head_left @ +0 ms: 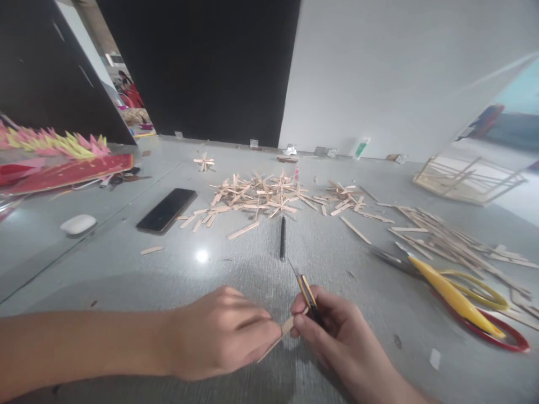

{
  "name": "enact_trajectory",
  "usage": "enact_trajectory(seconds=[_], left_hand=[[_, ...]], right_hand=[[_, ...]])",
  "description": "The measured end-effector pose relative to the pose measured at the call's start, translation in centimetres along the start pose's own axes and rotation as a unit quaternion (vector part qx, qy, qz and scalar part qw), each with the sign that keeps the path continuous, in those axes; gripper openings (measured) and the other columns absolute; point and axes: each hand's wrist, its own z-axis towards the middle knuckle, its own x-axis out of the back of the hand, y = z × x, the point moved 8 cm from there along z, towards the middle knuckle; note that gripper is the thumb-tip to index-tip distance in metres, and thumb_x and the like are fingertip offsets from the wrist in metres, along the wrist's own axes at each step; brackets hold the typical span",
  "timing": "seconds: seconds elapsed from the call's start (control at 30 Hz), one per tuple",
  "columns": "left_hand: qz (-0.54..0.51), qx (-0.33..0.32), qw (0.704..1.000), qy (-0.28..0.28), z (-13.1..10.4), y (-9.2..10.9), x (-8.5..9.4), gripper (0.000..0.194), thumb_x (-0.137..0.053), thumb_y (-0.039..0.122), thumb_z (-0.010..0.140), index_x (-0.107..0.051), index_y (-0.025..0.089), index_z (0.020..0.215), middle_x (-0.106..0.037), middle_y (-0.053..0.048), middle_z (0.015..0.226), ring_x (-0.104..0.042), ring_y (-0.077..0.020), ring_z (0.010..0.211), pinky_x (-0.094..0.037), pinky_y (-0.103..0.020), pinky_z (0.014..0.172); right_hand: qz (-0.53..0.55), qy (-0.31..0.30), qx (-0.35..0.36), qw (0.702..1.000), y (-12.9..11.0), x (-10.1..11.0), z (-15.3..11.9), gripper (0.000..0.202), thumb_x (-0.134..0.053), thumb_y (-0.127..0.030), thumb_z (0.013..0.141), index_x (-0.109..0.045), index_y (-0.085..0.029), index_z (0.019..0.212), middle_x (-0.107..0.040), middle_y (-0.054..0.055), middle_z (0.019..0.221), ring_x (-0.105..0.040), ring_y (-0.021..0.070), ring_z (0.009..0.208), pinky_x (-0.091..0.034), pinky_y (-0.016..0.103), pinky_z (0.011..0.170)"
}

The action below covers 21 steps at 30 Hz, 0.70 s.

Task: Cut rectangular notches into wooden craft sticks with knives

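Observation:
A flat wooden craft stick [288,325] slants between my two hands near the front of the table. My left hand [223,332] is closed on its lower left part, knuckles up. My right hand [343,331] is closed round a box cutter [307,289] with a yellow and black body, its thin blade pointing away and up to the left. The thumb and forefinger of that hand also pinch the stick's upper end. Just beyond the blade tip lies a black pen [282,238]. Farther back spreads a heap of short cut sticks [261,193].
On the right lie scissors [463,325] with red and yellow handles, a yellow-handled tool [450,289], long sticks [446,238] and a stick frame [471,179]. A phone [167,210] and white case [78,224] lie left. Dark [202,67] and white panels [391,73] stand behind.

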Motion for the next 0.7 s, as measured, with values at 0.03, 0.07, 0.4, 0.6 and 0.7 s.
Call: enact_trajectory(seconds=[0.03,0.07,0.4,0.6,0.7], left_hand=[[0.016,-0.007,1.0,0.003,0.0,0.2,-0.1,0.022,-0.048,0.01,0.104,-0.067,0.018,0.096,-0.073,-0.002,0.075,-0.064,-0.0152,0.059,-0.049,-0.029,0.06],[0.031,-0.013,0.999,0.007,0.0,0.3,-0.2,0.021,-0.049,0.01,0.102,-0.066,0.019,0.094,-0.072,-0.002,0.074,-0.063,-0.0151,0.057,-0.049,-0.029,0.059],[0.047,0.006,0.998,0.027,-0.2,0.4,-1.0,0.018,-0.046,0.005,0.093,-0.056,0.02,0.091,-0.066,0.001,0.068,-0.059,-0.014,0.053,-0.049,-0.029,0.056],[-0.063,0.088,0.994,0.009,-0.3,-1.1,-1.0,0.016,-0.045,0.009,0.096,-0.056,0.021,0.094,-0.069,0.003,0.072,-0.06,-0.0116,0.056,-0.051,-0.027,0.065],[-0.111,0.103,0.988,0.002,-0.2,-1.5,-0.9,0.018,-0.046,0.014,0.102,-0.063,0.02,0.101,-0.068,0.002,0.072,-0.057,-0.0114,0.054,-0.049,-0.025,0.062]], right_hand=[[0.003,-0.004,-0.002,1.0,0.0,-0.1,0.0,0.037,-0.07,-0.056,0.093,-0.062,-0.02,0.092,-0.066,0.0,0.071,-0.041,0.0086,0.051,-0.031,0.024,0.048],[0.005,-0.008,-0.001,1.0,0.0,-0.1,0.0,0.037,-0.071,-0.056,0.093,-0.062,-0.02,0.092,-0.066,0.0,0.072,-0.045,0.0097,0.053,-0.035,0.024,0.051],[0.0,-0.039,0.008,0.999,-0.7,-0.9,0.3,0.031,-0.073,-0.049,0.09,-0.064,-0.02,0.087,-0.068,0.001,0.073,-0.061,0.0148,0.069,-0.047,0.029,0.068],[-0.018,-0.028,-0.015,0.999,0.1,-0.7,0.2,0.036,-0.071,-0.055,0.092,-0.065,-0.02,0.091,-0.065,0.0,0.073,-0.043,0.0089,0.053,-0.031,0.023,0.048],[0.001,-0.022,-0.034,0.999,0.8,-0.6,0.2,0.034,-0.069,-0.054,0.094,-0.062,-0.02,0.094,-0.064,-0.002,0.074,-0.035,0.0062,0.047,-0.025,0.023,0.043]])
